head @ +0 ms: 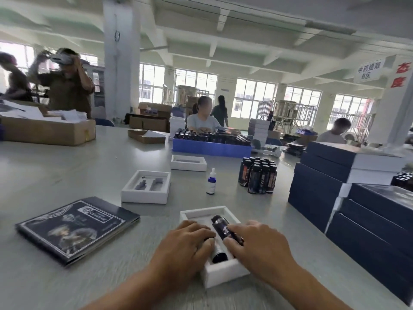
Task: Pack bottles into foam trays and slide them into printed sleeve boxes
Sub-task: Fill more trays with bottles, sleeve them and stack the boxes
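Note:
A white foam tray (pixel 223 272) lies on the grey table just in front of me. My left hand (pixel 186 242) presses down on a dark bottle (pixel 219 256) in the tray's left slot, fingers spread over it. My right hand (pixel 261 240) rests its fingers on a second dark bottle (pixel 224 228) that lies tilted in the right slot. A flattened printed sleeve box (pixel 73 228) lies to the left. Two empty foam trays (pixel 146 186) (pixel 188 163) stand further back.
A cluster of dark bottles (pixel 258 175) and a small white dropper bottle (pixel 211 182) stand mid-table. A blue crate of bottles (pixel 211 148) is behind. Stacks of navy boxes (pixel 357 198) fill the right side. A cardboard box (pixel 48 130) sits at the far left; several people work around.

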Motion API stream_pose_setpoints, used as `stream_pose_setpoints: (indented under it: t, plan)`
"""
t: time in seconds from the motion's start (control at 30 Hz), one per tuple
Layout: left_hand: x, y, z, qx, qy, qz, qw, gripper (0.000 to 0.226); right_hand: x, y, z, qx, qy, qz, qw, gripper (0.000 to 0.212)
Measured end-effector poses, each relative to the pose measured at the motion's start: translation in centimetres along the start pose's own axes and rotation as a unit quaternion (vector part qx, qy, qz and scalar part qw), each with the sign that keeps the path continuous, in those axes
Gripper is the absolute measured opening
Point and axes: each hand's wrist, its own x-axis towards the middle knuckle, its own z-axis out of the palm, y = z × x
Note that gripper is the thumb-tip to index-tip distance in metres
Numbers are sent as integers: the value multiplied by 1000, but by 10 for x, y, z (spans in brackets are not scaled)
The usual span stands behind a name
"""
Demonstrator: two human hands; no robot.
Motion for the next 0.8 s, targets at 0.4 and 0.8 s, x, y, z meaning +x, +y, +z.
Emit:
stream_pose_setpoints:
  t: [0.4,0.8]
  plan:
    - [0,-8,3,25,-4,-46,999,50,-1,-4,-9,41,-65,23,997,39]
    - [-19,47,-6,233,-14,-60,971,75,-30,12,8,103,-43,22,994,45]
